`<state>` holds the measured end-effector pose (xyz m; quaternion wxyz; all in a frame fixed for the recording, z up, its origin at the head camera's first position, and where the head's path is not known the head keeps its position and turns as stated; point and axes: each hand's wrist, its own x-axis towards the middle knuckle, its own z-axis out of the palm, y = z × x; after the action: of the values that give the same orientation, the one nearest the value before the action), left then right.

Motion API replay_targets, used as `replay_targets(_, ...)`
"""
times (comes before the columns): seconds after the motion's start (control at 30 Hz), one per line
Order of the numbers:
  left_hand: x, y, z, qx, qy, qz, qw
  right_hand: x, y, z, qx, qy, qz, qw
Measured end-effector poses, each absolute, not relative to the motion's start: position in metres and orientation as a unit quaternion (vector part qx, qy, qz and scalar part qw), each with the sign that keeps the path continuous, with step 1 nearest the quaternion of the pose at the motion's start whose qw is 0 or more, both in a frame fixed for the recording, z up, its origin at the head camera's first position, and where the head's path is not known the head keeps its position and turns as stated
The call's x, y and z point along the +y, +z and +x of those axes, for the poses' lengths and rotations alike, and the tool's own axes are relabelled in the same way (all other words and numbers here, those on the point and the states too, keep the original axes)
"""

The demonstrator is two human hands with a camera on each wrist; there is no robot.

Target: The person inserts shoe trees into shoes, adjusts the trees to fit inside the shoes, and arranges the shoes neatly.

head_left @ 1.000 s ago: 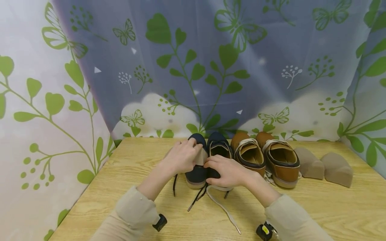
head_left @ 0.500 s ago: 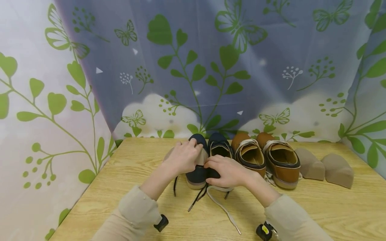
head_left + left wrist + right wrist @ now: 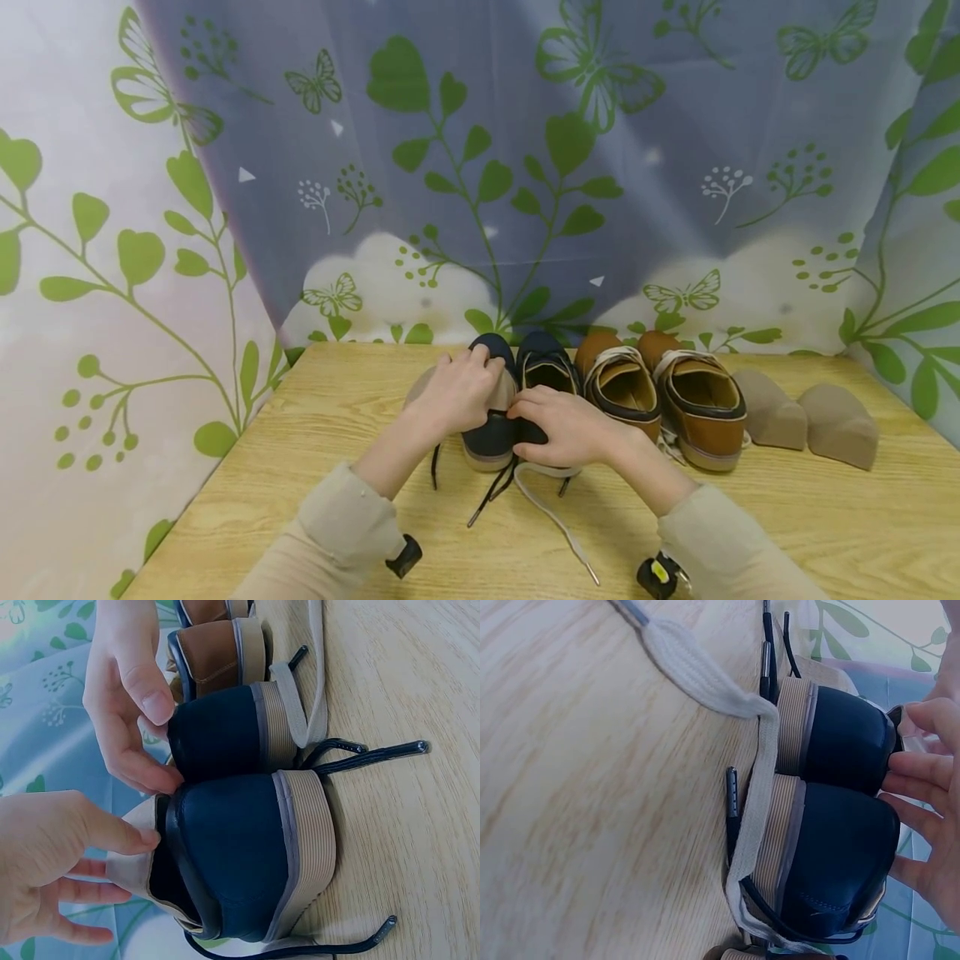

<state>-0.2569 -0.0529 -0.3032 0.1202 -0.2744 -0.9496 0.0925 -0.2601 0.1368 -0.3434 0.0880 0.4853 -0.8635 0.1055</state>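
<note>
Two dark navy shoes stand side by side on the wooden table, heels toward me. My left hand [image 3: 453,387] is over the left navy shoe [image 3: 232,855], thumb and fingers on either side of a beige shoe insert [image 3: 501,392] in its opening. In the left wrist view the left thumb presses against this insert [image 3: 135,859]. My right hand [image 3: 562,425] lies over the heel of the right navy shoe [image 3: 836,855]. Its fingertips touch the left shoe's collar, as the right wrist view shows, and nothing is gripped in it. The hands partly hide both openings.
Two brown shoes [image 3: 617,385] stand just right of the navy ones, with two beige wedge-shaped inserts [image 3: 767,410] beyond them. Another beige insert [image 3: 418,387] is partly hidden behind the left hand. A loose pale shoelace [image 3: 551,512] trails across the table toward me.
</note>
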Motion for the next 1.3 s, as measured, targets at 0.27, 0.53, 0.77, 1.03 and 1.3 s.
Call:
replay_targets(0.27, -0.0526, -0.3019, -0.2594, -0.954, 0.084, -0.267, 0.112, 0.1361, -0.3408, -0.2604, -0.865, 0.104, 0.483, 0.086)
replay_targets(0.53, -0.0515, -0.3013, -0.2612, -0.956, 0.085, -0.264, 0.099, 0.1355, -0.3418, -0.2613, -0.867, 0.100, 0.481, 0.088)
replay_targets(0.77, -0.0507, -0.3036, -0.2617, -0.957, 0.081, -0.261, 0.093, 0.1357, -0.3424, -0.2601, -0.867, 0.100, 0.481, 0.086)
replay_targets(1.03, -0.0501, -0.3046, -0.2628, -0.957, 0.080, -0.259, 0.100, 0.1351, -0.3427, -0.2608, -0.868, 0.096, 0.479, 0.086)
replay_targets(1.3, -0.0506, -0.3077, -0.2642, -0.957, 0.083, -0.258, 0.104, 0.1340, -0.3432, -0.2609, -0.867, 0.097, 0.480, 0.088)
